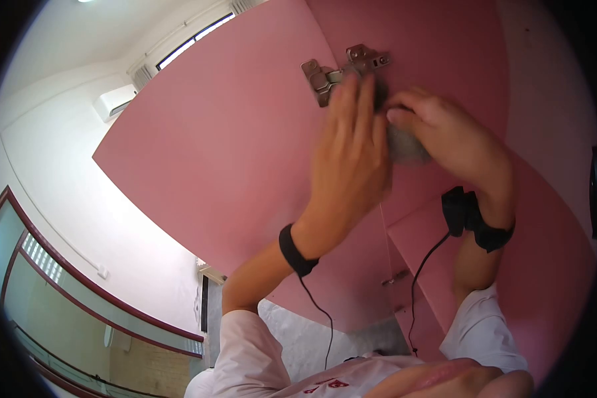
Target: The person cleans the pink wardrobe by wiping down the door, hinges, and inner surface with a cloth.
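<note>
A metal hinge joins a pink door panel to the pink cabinet side. My left hand is raised just below the hinge, its fingers extended and blurred near the hinge arm. To its right, my right hand is closed, thumb and fingers bent around a blurred greyish object that I cannot make out. Part of that object is hidden behind both hands. Black straps with cables circle both forearms.
A second, smaller hinge sits lower on the cabinet. At the left are a white wall and a glazed frame with a dark red edge. Grey floor shows below the door, and an air conditioner hangs at upper left.
</note>
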`<action>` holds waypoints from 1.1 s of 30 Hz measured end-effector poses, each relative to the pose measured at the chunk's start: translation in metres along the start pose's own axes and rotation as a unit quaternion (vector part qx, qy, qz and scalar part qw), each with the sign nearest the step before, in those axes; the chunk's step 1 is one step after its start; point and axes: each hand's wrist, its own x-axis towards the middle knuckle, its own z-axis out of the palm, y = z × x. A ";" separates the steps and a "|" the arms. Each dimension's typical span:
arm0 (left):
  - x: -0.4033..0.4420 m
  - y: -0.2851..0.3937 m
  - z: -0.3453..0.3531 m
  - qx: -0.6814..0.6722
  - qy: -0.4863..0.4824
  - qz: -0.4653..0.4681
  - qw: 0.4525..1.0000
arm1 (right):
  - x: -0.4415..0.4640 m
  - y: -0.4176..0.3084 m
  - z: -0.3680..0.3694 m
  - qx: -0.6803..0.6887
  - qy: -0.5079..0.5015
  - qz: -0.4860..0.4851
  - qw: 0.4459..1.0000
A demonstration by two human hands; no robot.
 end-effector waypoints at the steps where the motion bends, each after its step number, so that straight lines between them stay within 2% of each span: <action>1: 0.002 0.005 -0.003 -0.001 0.000 0.006 1.000 | -0.003 -0.004 -0.007 -0.054 -0.037 0.024 0.998; 2: 0.003 0.009 -0.006 -0.037 -0.015 -0.005 0.999 | -0.006 -0.007 -0.012 -0.053 -0.030 0.028 0.998; 4: 0.015 0.006 -0.009 -0.075 -0.031 -0.020 0.997 | -0.006 -0.014 -0.019 0.058 0.009 0.048 0.997; 5: 0.028 -0.005 -0.003 -0.050 0.027 0.002 0.998 | -0.002 -0.011 -0.016 0.056 0.009 0.048 0.997; 6: 0.038 -0.013 0.000 -0.025 0.083 0.023 0.996 | 0.004 -0.008 -0.012 0.096 0.078 -0.007 0.992; 7: 0.043 -0.016 0.002 -0.030 0.083 0.026 0.996 | 0.009 -0.004 -0.009 0.134 0.149 -0.060 0.978; 8: 0.047 -0.017 0.004 -0.053 0.054 0.010 0.997 | 0.012 0.002 -0.006 0.131 0.154 -0.057 0.978; 10: 0.051 -0.015 0.009 -0.079 0.020 -0.005 0.997 | 0.016 0.011 -0.002 0.066 0.180 0.017 0.981; 12: 0.050 -0.012 0.013 -0.001 0.032 0.023 0.999 | 0.013 0.012 -0.005 0.086 0.161 0.059 0.982; 13: 0.053 -0.013 0.012 0.004 0.029 0.022 0.999 | 0.013 0.013 -0.005 0.104 0.142 0.095 0.980; 14: 0.061 -0.015 0.011 -0.020 -0.009 0.038 0.999 | 0.016 0.029 -0.008 0.106 0.139 0.090 0.981; 15: 0.068 -0.016 0.008 -0.046 -0.049 0.048 0.997 | 0.018 0.054 -0.011 -0.090 0.211 -0.055 0.972; 16: 0.074 -0.019 0.005 -0.043 -0.052 0.039 0.997 | 0.020 0.051 -0.009 -0.278 0.271 -0.197 0.900; 17: 0.081 -0.023 0.001 -0.096 -0.103 0.025 0.990 | 0.015 0.045 -0.011 -0.273 0.263 -0.200 0.903; 18: 0.083 -0.027 0.000 -0.148 -0.152 0.009 0.977 | 0.009 0.008 -0.018 -0.078 0.227 -0.016 0.971; 19: 0.077 -0.033 0.008 -0.148 -0.152 -0.004 0.977 | 0.006 -0.013 -0.021 0.117 0.170 0.174 0.963; 20: 0.067 -0.035 0.023 -0.133 -0.043 0.074 0.987 | 0.008 0.003 -0.019 0.111 0.158 0.175 0.965; 21: 0.057 -0.032 0.038 -0.117 0.072 0.151 0.979 | 0.008 0.036 -0.019 0.021 0.126 0.072 0.989; 22: 0.040 -0.022 0.042 -0.121 0.078 0.140 0.980 | 0.007 0.053 -0.022 -0.065 0.089 -0.034 0.993; 23: 0.016 -0.010 0.037 -0.153 0.038 0.087 0.984 | 0.006 0.042 -0.024 -0.066 0.083 -0.040 0.994; 24: -0.001 -0.008 0.032 -0.174 -0.004 0.034 0.984 | 0.004 0.020 -0.024 -0.028 0.014 0.053 0.998; 25: -0.007 -0.014 0.034 -0.151 -0.005 0.026 0.988 | 0.006 0.003 -0.017 0.012 -0.060 0.136 0.989; 26: -0.010 -0.023 0.038 -0.124 0.017 0.034 0.992 | 0.014 0.006 -0.008 0.021 -0.073 0.108 0.991; 28: -0.015 -0.036 0.031 -0.072 0.038 0.022 0.996 | 0.022 0.023 0.000 0.003 -0.015 0.034 0.999; 30: 0.003 -0.030 0.009 -0.179 -0.043 -0.019 0.983 | 0.007 -0.006 -0.014 0.167 0.003 0.186 0.968; 31: 0.012 -0.030 0.003 -0.169 -0.038 -0.031 0.984 | -0.001 -0.014 -0.019 0.165 -0.010 0.177 0.970; 32: 0.022 -0.038 0.000 -0.117 0.124 0.041 0.984 | -0.003 -0.019 -0.022 0.185 0.011 0.075 0.980; 33: 0.030 -0.052 -0.006 -0.056 0.279 0.119 0.951 | 0.002 -0.024 -0.017 0.208 0.035 -0.031 0.977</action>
